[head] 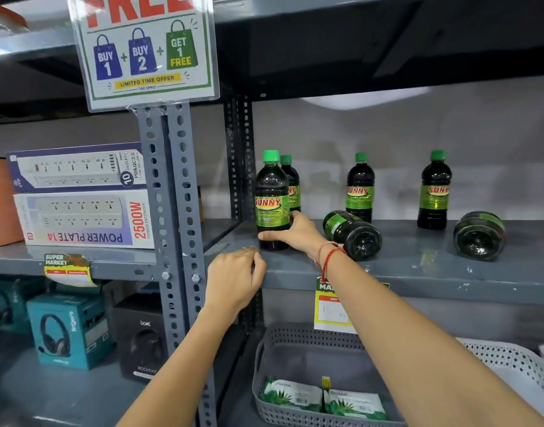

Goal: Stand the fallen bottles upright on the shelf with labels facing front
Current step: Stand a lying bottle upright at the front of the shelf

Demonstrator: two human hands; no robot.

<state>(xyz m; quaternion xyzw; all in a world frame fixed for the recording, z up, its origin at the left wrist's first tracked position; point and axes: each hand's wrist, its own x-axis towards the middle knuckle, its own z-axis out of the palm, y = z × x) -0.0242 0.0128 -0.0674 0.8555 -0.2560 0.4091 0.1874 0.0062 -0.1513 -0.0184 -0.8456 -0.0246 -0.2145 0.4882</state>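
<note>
Dark bottles with green caps and green "SUNNY" labels stand on a grey metal shelf [418, 272]. My right hand [292, 232] is wrapped around the lower part of the front left bottle [271, 192], which is upright with its label facing me. A second bottle [292, 183] stands just behind it. Two more upright bottles [360, 186] [434, 189] stand further right. Two bottles lie on their sides, bases toward me: one [353, 234] beside my right wrist, the other [479, 235] at the right. My left hand [233, 282] grips the shelf's front edge.
A perforated steel upright [175, 211] divides the bays. Power strip boxes [79, 195] sit on the left shelf, headphone boxes [70, 331] below. A promo sign [144, 47] hangs above. Grey [264, 365] and white [511, 365] baskets sit underneath. A price tag [329, 309] hangs off the shelf edge.
</note>
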